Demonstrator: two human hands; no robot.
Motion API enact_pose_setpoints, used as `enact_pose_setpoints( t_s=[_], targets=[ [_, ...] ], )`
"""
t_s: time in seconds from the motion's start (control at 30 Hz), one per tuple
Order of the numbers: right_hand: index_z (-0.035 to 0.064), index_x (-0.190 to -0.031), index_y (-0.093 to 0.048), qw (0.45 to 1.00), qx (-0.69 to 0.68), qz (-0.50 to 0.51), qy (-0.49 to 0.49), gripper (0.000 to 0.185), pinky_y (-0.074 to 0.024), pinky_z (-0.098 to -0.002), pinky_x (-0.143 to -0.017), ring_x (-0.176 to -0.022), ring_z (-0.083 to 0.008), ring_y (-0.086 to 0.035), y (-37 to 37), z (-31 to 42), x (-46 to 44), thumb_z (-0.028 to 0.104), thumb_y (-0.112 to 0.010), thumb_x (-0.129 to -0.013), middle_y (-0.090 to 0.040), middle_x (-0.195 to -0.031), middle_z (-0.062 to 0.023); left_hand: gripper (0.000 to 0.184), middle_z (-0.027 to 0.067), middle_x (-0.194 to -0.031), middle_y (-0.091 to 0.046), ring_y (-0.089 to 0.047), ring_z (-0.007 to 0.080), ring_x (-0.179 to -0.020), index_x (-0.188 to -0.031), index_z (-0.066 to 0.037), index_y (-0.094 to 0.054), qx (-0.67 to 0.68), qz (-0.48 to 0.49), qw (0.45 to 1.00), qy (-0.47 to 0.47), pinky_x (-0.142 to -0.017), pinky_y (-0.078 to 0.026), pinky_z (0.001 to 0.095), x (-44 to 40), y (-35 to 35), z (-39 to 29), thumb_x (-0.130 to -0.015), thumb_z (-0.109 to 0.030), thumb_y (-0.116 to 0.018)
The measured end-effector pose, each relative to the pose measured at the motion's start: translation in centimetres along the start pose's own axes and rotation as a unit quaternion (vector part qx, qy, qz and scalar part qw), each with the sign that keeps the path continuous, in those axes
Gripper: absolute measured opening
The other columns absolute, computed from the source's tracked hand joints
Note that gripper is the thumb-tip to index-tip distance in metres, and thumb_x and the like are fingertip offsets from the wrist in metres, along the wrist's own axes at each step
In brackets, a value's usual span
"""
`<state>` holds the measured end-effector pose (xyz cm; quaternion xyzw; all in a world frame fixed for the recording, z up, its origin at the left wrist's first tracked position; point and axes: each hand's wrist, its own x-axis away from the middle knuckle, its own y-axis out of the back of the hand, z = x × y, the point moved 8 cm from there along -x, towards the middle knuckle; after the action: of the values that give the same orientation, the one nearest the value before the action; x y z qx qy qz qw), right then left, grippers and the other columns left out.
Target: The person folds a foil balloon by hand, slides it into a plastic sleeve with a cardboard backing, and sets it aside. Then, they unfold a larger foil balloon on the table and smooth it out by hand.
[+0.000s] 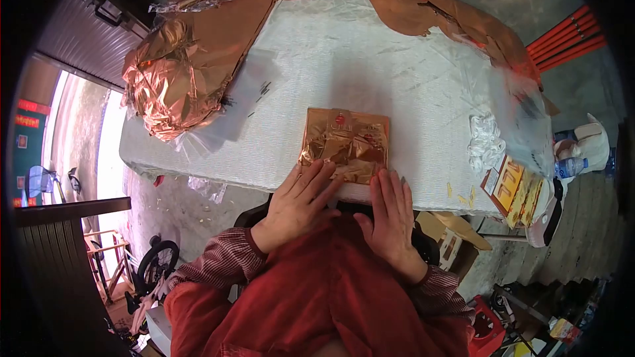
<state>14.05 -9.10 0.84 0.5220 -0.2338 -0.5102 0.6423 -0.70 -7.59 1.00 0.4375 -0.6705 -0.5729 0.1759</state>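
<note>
the left hand lies flat, fingers long and slightly spread, its fingertips over the near left part of a shiny gold packet. the right hand is just as flat and open, fingers close together, its fingertips at the packet's near right corner. neither hand is closed around anything; how hard they press cannot be told.

the packet lies flat on the white-covered desk, near the edge by the person. its wrinkled, glossy face suggests a thin, light, rather slippery wrapping that creases easily, while the straight borders hint at something stiffer beneath. both side edges, held between thumb and flat fingers, seem the safest hold; pinching the middle would likely crumple it.

left of the packet is a clear plastic sheet, and farther left a heap of copper foil. beyond the packet, brown flat pieces line the far edge. right of it sit a white bundle and a printed yellow box.
</note>
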Motion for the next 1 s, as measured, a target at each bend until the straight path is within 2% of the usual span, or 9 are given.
enact_pose_setpoints(
  t_s=[0.27,0.4,0.47,0.53,0.57,0.63,0.67,0.9,1.0],
  targets=[
    [-0.0033,-0.138,-0.039,0.999,0.0,0.046,0.014,0.076,-0.0232,-0.0505,-0.112,-0.138,-0.0339,-0.031,-1.1,1.4,-1.8,0.047,-0.059,-0.085,-0.034,-0.147,-0.022,0.066,0.0108,-0.142,-0.044,-0.039,0.0271,-0.134,-0.133,-0.012,-0.052,-0.022,0.0,1.0,-0.004,-0.111,-0.028,0.0472,0.2,-0.4,0.0,-0.074,-0.036,-0.07],
    [-0.0034,-0.14,-0.036,0.998,0.001,0.065,-0.007,0.077,-0.0242,-0.05,-0.111,-0.138,-0.0341,-0.031,-0.9,0.5,-1.2,0.048,-0.057,-0.086,-0.034,-0.147,-0.0221,0.06,0.0098,-0.136,-0.05,-0.043,0.0284,-0.13,-0.128,-0.011,-0.056,0.023,-0.012,1.0,0.012,-0.11,-0.03,0.0484,0.2,0.1,0.3,-0.073,-0.032,-0.072],
    [-0.0041,-0.139,-0.036,0.999,0.002,0.046,-0.012,0.078,-0.0227,-0.05,-0.112,-0.138,-0.0361,-0.029,-1.1,0.4,-1.1,0.041,-0.064,-0.082,-0.031,-0.148,-0.0226,0.056,0.0112,-0.135,-0.05,-0.044,0.0286,-0.13,-0.127,-0.01,-0.056,0.054,-0.012,0.998,0.015,-0.11,-0.03,0.0482,0.4,0.6,1.1,-0.076,-0.027,-0.072],
    [-0.0042,-0.139,-0.035,0.999,0.012,0.037,-0.006,0.078,-0.0225,-0.0498,-0.112,-0.138,-0.036,-0.029,-1.3,0.3,-1.1,0.041,-0.063,-0.083,-0.031,-0.148,-0.0223,0.042,0.0117,-0.118,-0.06,-0.056,0.0267,-0.113,-0.117,-0.007,-0.06,0.111,-0.13,0.983,0.069,-0.1,-0.042,0.0414,1.4,3.2,3.6,-0.078,-0.016,-0.072],
    [-0.0042,-0.14,-0.035,0.999,0.024,0.032,-0.006,0.077,-0.0223,-0.0496,-0.112,-0.138,-0.0359,-0.029,-1.4,0.3,-0.9,0.042,-0.062,-0.084,-0.031,-0.148,-0.022,0.042,0.0117,-0.118,-0.06,-0.056,0.0267,-0.113,-0.117,-0.007,-0.06,0.11,-0.126,0.983,0.071,-0.1,-0.042,0.0414,1.7,3.6,3.7,-0.078,-0.016,-0.072],
    [-0.0041,-0.14,-0.036,0.999,0.021,0.032,-0.007,0.075,-0.0221,-0.0495,-0.112,-0.138,-0.0357,-0.03,-1.5,0.3,-0.8,0.042,-0.06,-0.085,-0.032,-0.148,-0.0217,0.029,0.0109,-0.102,-0.064,-0.062,0.0228,-0.091,-0.109,-0.004,-0.062,0.289,-0.138,0.881,0.347,-0.08,-0.049,0.0335,3.7,3.5,7.7,-0.08,-0.006,-0.069],
    [-0.0041,-0.14,-0.036,0.999,0.023,0.025,-0.006,0.074,-0.0219,-0.0494,-0.111,-0.138,-0.0354,-0.03,-1.5,0.3,-0.9,0.043,-0.058,-0.087,-0.032,-0.148,-0.0213,0.021,0.0081,-0.093,-0.066,-0.061,0.0116,-0.077,-0.108,-0.001,-0.063,0.275,-0.159,0.897,0.309,-0.07,-0.049,0.025,3.4,3.6,7.8,-0.087,-0.005,-0.065],
    [-0.0033,-0.14,-0.036,0.999,0.027,0.016,0.003,0.072,-0.0228,-0.0489,-0.111,-0.137,-0.0352,-0.032,-1.5,0.3,-0.8,0.046,-0.052,-0.09,-0.035,-0.147,-0.0206,0.019,0.0068,-0.09,-0.067,-0.061,0.0106,-0.079,-0.103,0.001,-0.066,0.233,-0.114,0.923,0.284,-0.072,-0.049,0.0236,0.9,3.7,6.8,-0.086,-0.006,-0.068],
    [-0.0031,-0.14,-0.036,0.999,0.029,0.017,0.003,0.071,-0.0235,-0.0488,-0.11,-0.137,-0.0349,-0.033,-1.6,0.3,-0.8,0.048,-0.05,-0.092,-0.035,-0.147,-0.0206,0.021,0.0061,-0.09,-0.067,-0.061,0.0101,-0.08,-0.105,0.002,-0.065,0.27,-0.101,0.901,0.324,-0.073,-0.05,0.0234,0.7,2.9,7.1,-0.085,-0.006,-0.069]
  ],
)
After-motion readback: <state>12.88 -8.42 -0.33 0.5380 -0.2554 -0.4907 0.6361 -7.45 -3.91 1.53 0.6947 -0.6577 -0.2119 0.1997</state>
